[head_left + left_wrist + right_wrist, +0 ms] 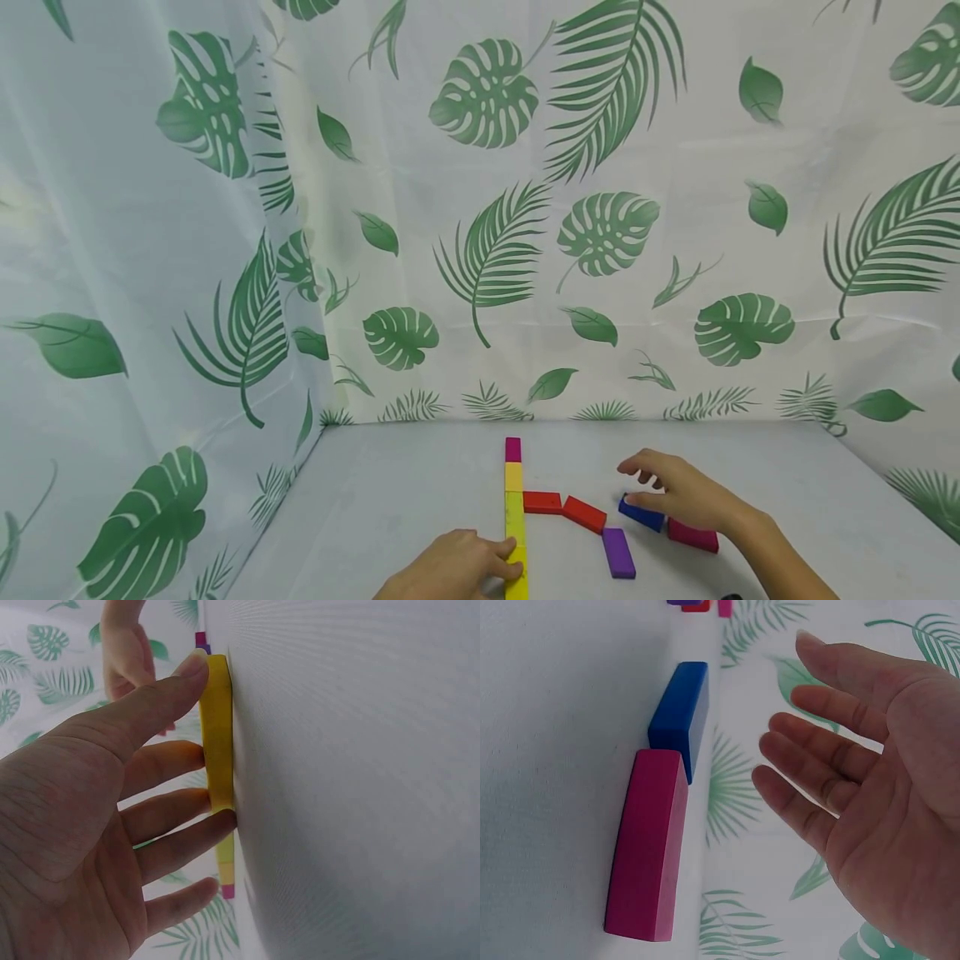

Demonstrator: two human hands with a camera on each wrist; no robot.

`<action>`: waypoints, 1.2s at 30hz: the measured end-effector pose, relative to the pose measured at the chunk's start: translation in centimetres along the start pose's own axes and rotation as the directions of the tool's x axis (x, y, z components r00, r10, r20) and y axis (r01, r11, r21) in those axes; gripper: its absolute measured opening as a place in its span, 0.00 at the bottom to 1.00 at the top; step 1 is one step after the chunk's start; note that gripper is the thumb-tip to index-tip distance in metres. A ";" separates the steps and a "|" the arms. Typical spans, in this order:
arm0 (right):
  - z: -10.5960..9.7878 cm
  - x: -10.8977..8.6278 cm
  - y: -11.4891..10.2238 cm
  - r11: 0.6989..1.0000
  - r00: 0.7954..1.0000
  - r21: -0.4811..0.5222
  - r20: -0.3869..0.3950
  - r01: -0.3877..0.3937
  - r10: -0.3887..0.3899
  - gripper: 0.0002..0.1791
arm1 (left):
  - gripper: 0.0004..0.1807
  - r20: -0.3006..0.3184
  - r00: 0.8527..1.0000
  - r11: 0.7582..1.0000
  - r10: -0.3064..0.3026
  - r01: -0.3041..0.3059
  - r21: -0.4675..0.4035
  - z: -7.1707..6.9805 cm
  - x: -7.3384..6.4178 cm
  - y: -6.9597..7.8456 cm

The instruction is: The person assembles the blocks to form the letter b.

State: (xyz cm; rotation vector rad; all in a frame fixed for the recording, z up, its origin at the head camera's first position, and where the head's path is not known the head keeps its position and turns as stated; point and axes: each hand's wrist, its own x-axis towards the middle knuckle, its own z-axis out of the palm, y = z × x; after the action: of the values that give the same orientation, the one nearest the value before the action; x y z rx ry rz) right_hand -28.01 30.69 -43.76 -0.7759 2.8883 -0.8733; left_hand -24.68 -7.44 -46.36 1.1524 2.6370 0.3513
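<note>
A straight row of blocks runs away from me, with a yellow block (517, 587) nearest, a yellow-green block (515, 518), a pale orange block (513, 477) and a magenta block (513, 449) at the far end. My left hand (90, 802) rests its thumb and extended fingers against the row's left side. Above the blue block (643, 517) hovers my right hand (693, 492), fingers loosely spread and holding nothing. In the right wrist view, the blue block (202, 649) cannot be judged from the left; a dark pink block (649, 847) adjoins the blue block (681, 709), apart from the hand.
Two red blocks (542, 502) branch off the row's right side, and a purple block (619, 553) lies beyond them, angled toward me. A leaf-patterned curtain (600, 333) hangs behind and beside the pale table (405, 475). A small dark object shows at the bottom edge.
</note>
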 end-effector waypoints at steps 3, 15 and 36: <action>0.0 0.0 0.1 1.000 1.000 0.016 0.021 -0.007 0.007 0.24 | 0.24 0.003 1.000 1.000 -0.013 0.013 -0.006 0.0 0.0 0.0; 0.1 -0.1 0.8 0.999 0.997 0.034 0.072 0.012 -0.014 0.22 | 0.23 0.008 1.000 1.000 -0.018 0.018 0.017 0.2 0.1 0.1; 0.2 0.0 1.5 0.995 0.980 0.090 0.196 -0.053 0.034 0.25 | 0.23 0.011 0.999 1.000 -0.030 0.030 0.006 0.3 0.1 0.1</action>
State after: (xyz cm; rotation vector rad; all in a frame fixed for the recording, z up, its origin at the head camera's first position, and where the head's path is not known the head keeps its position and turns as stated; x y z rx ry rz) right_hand -28.63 31.70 -44.76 -0.7414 2.6632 -0.8701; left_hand -24.61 -7.30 -46.61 1.1121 2.6445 0.3312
